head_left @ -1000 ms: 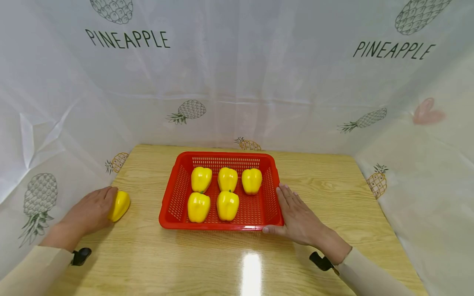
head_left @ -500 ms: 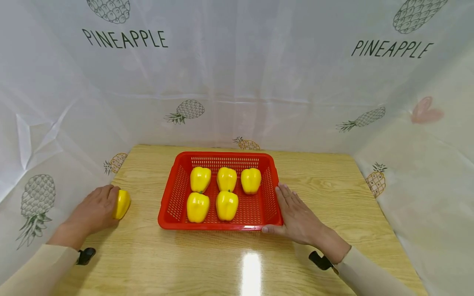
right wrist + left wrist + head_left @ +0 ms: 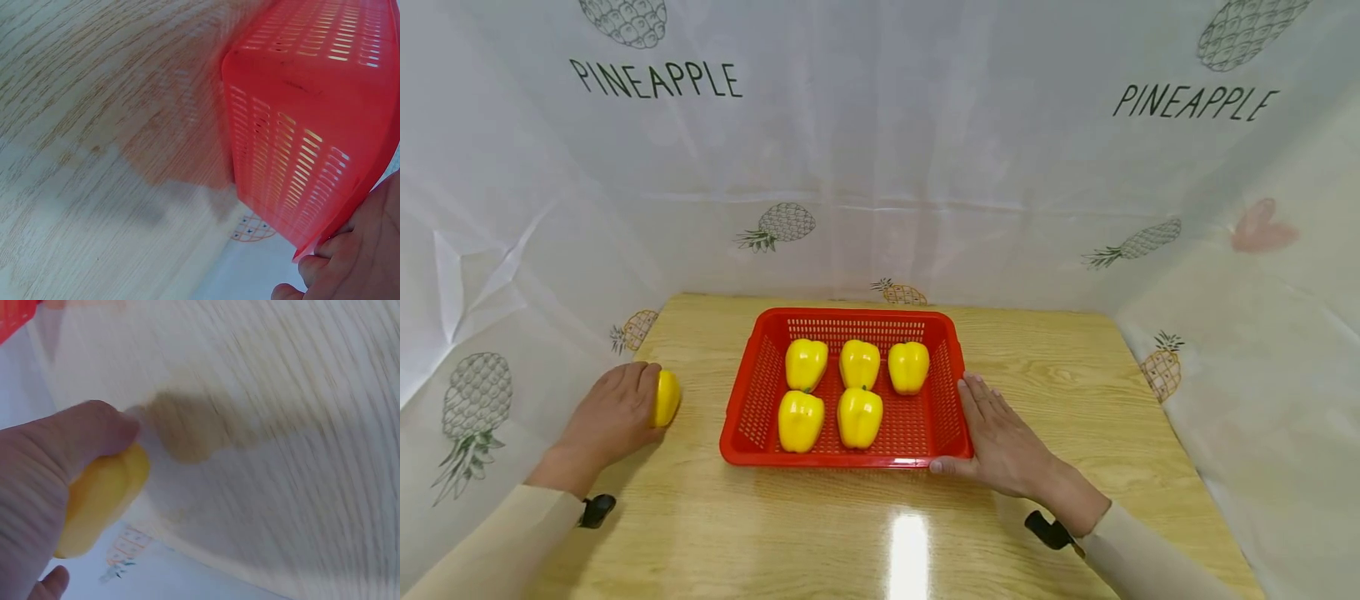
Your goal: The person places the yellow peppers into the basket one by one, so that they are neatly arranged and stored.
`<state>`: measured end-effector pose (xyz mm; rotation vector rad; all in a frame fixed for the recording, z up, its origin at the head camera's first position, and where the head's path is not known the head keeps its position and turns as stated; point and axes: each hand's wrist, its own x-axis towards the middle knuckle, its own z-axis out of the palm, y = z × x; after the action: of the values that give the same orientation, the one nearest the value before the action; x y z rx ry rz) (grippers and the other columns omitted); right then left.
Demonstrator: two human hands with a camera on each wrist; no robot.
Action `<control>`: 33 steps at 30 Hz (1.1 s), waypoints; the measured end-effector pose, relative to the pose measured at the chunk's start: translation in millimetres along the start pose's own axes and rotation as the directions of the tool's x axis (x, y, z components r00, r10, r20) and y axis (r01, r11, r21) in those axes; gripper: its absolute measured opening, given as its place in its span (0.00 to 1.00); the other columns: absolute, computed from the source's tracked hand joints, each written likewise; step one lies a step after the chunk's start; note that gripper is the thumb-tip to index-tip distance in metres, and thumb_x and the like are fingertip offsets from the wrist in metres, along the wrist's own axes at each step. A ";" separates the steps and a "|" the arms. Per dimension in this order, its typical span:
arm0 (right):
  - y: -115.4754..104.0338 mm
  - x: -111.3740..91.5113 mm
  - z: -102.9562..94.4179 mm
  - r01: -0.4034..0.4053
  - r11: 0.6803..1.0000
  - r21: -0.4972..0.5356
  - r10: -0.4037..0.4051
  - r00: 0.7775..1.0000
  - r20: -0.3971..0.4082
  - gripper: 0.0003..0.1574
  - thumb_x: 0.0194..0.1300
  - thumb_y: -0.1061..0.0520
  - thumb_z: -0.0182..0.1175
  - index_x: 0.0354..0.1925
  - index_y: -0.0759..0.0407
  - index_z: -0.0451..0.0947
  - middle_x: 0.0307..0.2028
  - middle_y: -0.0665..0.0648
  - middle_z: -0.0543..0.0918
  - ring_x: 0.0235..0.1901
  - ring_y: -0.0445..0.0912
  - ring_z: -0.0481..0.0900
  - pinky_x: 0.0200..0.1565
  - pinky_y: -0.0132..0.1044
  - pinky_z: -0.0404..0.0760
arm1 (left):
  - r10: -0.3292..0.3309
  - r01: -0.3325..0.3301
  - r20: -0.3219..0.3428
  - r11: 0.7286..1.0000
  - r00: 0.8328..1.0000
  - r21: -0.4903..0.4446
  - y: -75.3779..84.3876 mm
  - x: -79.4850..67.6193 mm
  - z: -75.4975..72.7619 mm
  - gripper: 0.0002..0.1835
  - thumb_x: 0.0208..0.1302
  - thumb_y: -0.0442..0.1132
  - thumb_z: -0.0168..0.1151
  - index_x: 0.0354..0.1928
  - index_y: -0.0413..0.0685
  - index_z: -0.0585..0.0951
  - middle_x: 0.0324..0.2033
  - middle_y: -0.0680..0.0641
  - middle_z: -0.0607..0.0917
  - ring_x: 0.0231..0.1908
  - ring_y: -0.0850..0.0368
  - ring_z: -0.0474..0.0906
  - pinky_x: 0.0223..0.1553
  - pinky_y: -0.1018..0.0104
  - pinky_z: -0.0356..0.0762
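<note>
My left hand (image 3: 615,414) grips a glossy yellow bell pepper (image 3: 667,398) at the table's left side. In the left wrist view the thumb lies over the pepper (image 3: 103,497), and a shadow falls on the wood beside it. Left of the table's middle sits a red perforated basket (image 3: 850,460), with several more yellow bell peppers (image 3: 860,417) in two rows inside. My right hand (image 3: 1007,442) rests against the basket's right side, fingers straight along the rim and thumb at the front corner. The right wrist view has the fingers right at the basket's red rim (image 3: 350,215).
The wooden table (image 3: 1052,367) carries the basket and runs back to a white pineapple-print curtain (image 3: 880,150). That curtain also rises along the left and right sides. A bright light reflection shows on the wood in front of the basket.
My left hand has moved right and slightly toward the back, carrying the bell pepper nearer the basket. The right hand and the basket have stayed put.
</note>
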<state>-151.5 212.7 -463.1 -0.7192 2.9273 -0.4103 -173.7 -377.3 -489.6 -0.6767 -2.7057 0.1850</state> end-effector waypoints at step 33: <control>0.0 0.1 0.1 -0.005 1.000 -0.014 0.005 1.000 -0.003 0.82 0.60 0.12 0.54 0.83 0.70 0.43 0.84 0.69 0.46 0.83 0.64 0.47 0.80 0.62 0.56 | 0.045 -0.052 -0.196 0.998 0.979 -0.033 53.3 86.0 -74.6 0.55 0.40 0.51 0.84 0.63 0.20 0.69 0.47 0.25 0.79 0.46 0.29 0.77 0.52 0.39 0.81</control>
<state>-151.5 212.7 -463.2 -0.7134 2.9370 -0.3919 -194.9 -286.3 -405.4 -0.7319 -2.5119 0.0750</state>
